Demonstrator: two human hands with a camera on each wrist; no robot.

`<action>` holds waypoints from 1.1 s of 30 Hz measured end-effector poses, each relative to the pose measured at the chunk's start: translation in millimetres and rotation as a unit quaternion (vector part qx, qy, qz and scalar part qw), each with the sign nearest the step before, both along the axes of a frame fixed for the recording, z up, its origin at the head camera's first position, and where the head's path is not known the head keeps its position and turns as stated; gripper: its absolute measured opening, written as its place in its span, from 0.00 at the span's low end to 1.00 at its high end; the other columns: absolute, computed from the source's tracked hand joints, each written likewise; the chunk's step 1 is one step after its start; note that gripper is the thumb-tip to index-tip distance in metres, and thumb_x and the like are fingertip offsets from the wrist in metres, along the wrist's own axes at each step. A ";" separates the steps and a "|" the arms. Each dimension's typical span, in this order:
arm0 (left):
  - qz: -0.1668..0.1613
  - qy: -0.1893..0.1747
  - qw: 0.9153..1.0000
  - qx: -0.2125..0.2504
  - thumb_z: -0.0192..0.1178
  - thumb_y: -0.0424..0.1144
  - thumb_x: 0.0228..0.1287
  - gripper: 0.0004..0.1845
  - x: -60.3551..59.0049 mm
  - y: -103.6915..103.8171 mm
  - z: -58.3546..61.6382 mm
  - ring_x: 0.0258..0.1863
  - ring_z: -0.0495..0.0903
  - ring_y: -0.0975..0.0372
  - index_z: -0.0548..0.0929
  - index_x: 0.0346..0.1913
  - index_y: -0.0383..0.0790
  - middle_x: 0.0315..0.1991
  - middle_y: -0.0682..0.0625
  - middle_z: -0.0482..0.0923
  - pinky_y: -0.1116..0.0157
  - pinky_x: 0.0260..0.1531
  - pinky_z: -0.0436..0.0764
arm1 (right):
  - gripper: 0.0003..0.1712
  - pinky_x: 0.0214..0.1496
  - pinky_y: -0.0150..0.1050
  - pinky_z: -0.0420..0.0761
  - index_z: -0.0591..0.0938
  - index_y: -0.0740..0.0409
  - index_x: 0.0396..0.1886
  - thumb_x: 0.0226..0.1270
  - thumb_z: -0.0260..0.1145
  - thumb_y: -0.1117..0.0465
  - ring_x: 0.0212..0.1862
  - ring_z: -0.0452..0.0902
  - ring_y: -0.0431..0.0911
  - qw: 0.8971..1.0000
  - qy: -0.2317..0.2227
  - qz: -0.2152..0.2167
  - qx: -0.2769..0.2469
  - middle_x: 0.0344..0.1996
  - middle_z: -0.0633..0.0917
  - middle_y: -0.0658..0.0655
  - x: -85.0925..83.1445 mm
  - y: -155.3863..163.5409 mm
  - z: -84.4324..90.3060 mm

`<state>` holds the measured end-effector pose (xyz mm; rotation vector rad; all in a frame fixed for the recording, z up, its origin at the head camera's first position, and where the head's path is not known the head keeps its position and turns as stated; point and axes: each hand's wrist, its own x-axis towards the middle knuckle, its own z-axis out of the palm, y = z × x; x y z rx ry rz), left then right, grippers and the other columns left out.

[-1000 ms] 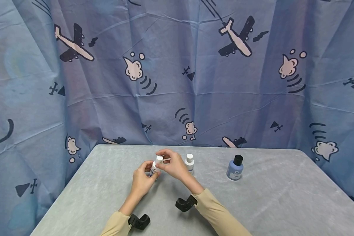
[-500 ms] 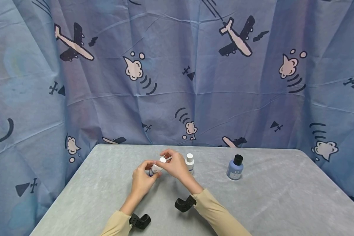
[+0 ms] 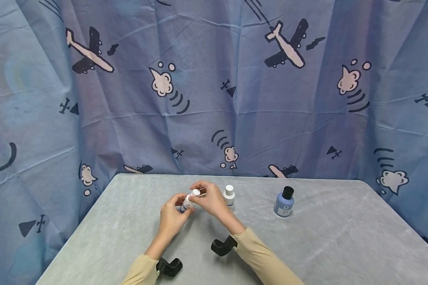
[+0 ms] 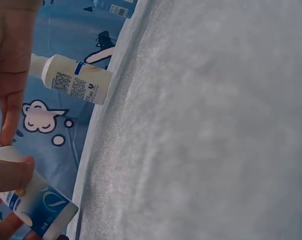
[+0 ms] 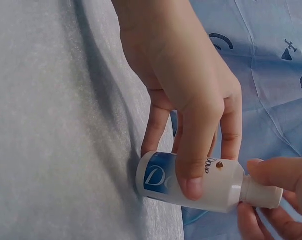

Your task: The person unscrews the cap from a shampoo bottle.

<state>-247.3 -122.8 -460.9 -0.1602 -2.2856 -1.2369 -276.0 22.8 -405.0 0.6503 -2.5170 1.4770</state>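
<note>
A small white-and-blue Dove bottle (image 3: pixel 186 205) is tilted with its top leaning right. My left hand (image 3: pixel 172 219) grips its body, and in the right wrist view the left thumb (image 5: pixel 193 185) lies across the label. Thumb and fingers of my right hand (image 3: pixel 211 199) pinch the white cap (image 5: pixel 265 195) at the neck. Behind the right hand stands a second white bottle (image 3: pixel 229 194), upright and partly hidden; its printed back label shows in the left wrist view. Neither hand touches it.
A blue bottle (image 3: pixel 283 206) with a black cap stands upright farther right on the grey cloth-covered table (image 3: pixel 342 237). Behind the table's far edge hangs a blue curtain (image 3: pixel 214 99) printed with planes. Black wrist cameras (image 3: pixel 169 267) are strapped to both forearms.
The bottle has tipped farther to the right. My right hand's fingers shifted right, then back left around the cap. The left hand keeps its hold, and the other bottles have stayed put.
</note>
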 end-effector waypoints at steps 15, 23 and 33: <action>-0.020 -0.027 0.999 0.013 0.74 0.36 0.47 0.21 0.1 -2.0 3.5 0.35 0.85 0.55 0.82 0.47 0.37 0.35 0.43 0.86 0.59 0.33 0.82 | 0.16 0.51 0.38 0.82 0.83 0.62 0.45 0.56 0.64 0.77 0.49 0.83 0.55 0.997 0.014 0.066 -0.032 0.46 0.85 0.63 -0.4 -2.5 0.3; -0.025 -0.032 0.999 0.016 0.74 0.37 0.47 0.22 0.0 -3.7 3.9 0.34 0.85 0.55 0.82 0.46 0.36 0.34 0.42 0.86 0.67 0.30 0.81 | 0.17 0.53 0.40 0.81 0.82 0.63 0.46 0.56 0.63 0.77 0.52 0.81 0.57 0.996 0.017 0.085 -0.037 0.49 0.84 0.63 -1.2 -3.8 -0.8; -0.016 -0.028 0.999 0.021 0.76 0.39 0.46 0.22 2.8 -2.8 7.1 0.35 0.84 0.57 0.82 0.46 0.40 0.35 0.46 0.86 0.59 0.35 0.82 | 0.17 0.51 0.45 0.82 0.82 0.61 0.47 0.57 0.70 0.67 0.49 0.82 0.53 0.997 0.016 0.044 -0.064 0.49 0.84 0.60 -0.7 -4.7 0.0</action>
